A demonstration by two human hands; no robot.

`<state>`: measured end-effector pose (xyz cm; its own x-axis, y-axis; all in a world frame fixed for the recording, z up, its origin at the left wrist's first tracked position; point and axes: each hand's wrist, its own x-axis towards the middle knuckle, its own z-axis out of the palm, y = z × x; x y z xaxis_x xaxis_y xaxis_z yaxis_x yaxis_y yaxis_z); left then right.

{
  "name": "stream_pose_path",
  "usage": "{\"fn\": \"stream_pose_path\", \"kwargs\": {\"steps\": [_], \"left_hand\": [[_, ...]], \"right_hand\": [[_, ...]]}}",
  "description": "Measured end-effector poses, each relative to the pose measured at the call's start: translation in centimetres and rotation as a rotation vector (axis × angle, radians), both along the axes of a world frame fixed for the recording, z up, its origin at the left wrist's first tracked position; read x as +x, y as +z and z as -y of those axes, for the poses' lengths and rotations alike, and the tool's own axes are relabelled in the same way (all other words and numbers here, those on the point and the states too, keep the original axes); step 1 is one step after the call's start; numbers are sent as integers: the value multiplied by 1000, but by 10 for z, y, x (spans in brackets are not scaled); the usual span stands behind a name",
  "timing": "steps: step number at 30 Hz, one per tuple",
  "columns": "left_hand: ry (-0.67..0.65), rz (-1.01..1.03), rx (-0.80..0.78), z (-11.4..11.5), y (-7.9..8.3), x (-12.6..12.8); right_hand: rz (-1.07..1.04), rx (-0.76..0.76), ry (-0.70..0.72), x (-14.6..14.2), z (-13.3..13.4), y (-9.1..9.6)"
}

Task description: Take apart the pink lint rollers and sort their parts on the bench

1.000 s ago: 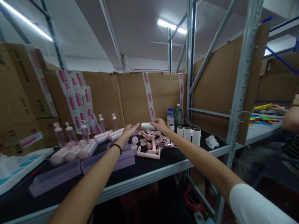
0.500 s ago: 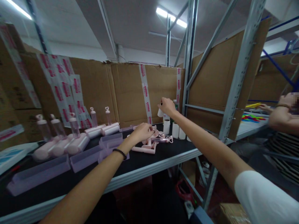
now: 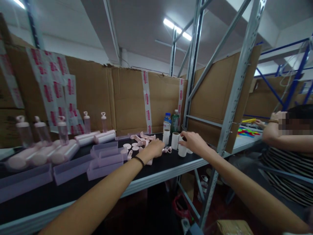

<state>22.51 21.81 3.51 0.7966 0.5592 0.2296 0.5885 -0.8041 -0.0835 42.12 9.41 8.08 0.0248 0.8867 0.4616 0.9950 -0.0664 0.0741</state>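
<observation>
My left hand (image 3: 156,148) is low over a pile of pale pink plastic parts (image 3: 143,139), its fingers curled and pointing down. A pink loop-ended handle (image 3: 168,149) shows just beyond its fingertips; whatever the fingers grip is hidden. My right hand (image 3: 193,141) has thumb and fingers around the upper part of a white paper roll (image 3: 182,150) at the right of the black tabletop. Beside that roll stand two more upright white rolls, the middle one (image 3: 175,141) and the farther one (image 3: 166,137). Flat round pink discs (image 3: 127,146) lie left of the pile.
Lilac open plastic trays (image 3: 105,169) lie at front left. Behind them are pink lint rollers (image 3: 66,151) with upright clear handles. A blue-capped bottle (image 3: 167,120) and a green bottle (image 3: 175,121) stand at the back. Metal shelf posts (image 3: 234,94) rise at right; a co-worker (image 3: 288,156) sits beyond.
My right hand has come down and toward me from above the white rolls, with a roll in its fingers. My left hand has shifted slightly right and lower over the parts. The view has turned right.
</observation>
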Motion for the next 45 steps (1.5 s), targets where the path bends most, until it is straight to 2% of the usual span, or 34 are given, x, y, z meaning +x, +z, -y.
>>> {"fn": "stream_pose_path", "kwargs": {"steps": [2,4,7,11,14,16,18,21,23,24,26,27,28,29,30,32,33,34,37,42,45], "left_hand": [[-18,66,-22,-3,2,3],[-43,181,-48,-7,9,3],[-91,434,-104,-13,31,-5],[-181,869,-240,-15,67,-31],[-269,1210,-373,-2,83,-57],[-326,1391,-456,14,86,-73],[-373,1506,-517,34,82,-83],[-414,1650,-632,65,67,-86],[-412,1831,-840,82,53,-87],[-375,1872,-920,89,46,-88],[-182,1804,-974,102,32,-95],[-42,1711,-912,108,26,-100],[96,1618,-773,114,21,-106],[208,1540,-560,121,18,-112],[264,1466,-310,129,15,-118],[216,1310,117,144,14,-127],[144,1218,232,151,14,-130],[70,1130,272,156,14,-133],[-31,978,139,165,10,-139],[-77,1085,-96,173,-6,-154],[-163,1048,-128,187,-4,-158]], "right_hand": [[6,-12,14,-3,-3,-14],[5,-2,26,-5,-4,-20],[-16,28,47,-5,-5,-21],[-78,84,72,-3,-2,-16],[-147,219,95,-7,2,-10],[-356,364,197,-18,4,-8],[-741,403,401,-38,5,-8],[-1330,164,757,-80,8,-9],[-1532,20,932,-108,12,-7],[-1567,-6,979,-119,15,-5],[-1501,68,967,-133,24,-1],[-1402,150,915,-136,29,1],[-1268,236,852,-138,34,3],[-1118,306,793,-138,40,4],[-976,347,750,-138,46,5],[-775,338,732,-140,59,6],[-719,310,753,-141,66,6],[-680,280,780,-143,72,5],[-629,215,826,-148,89,5],[-549,76,863,-144,115,12],[-506,5,941,-137,128,18]]}}
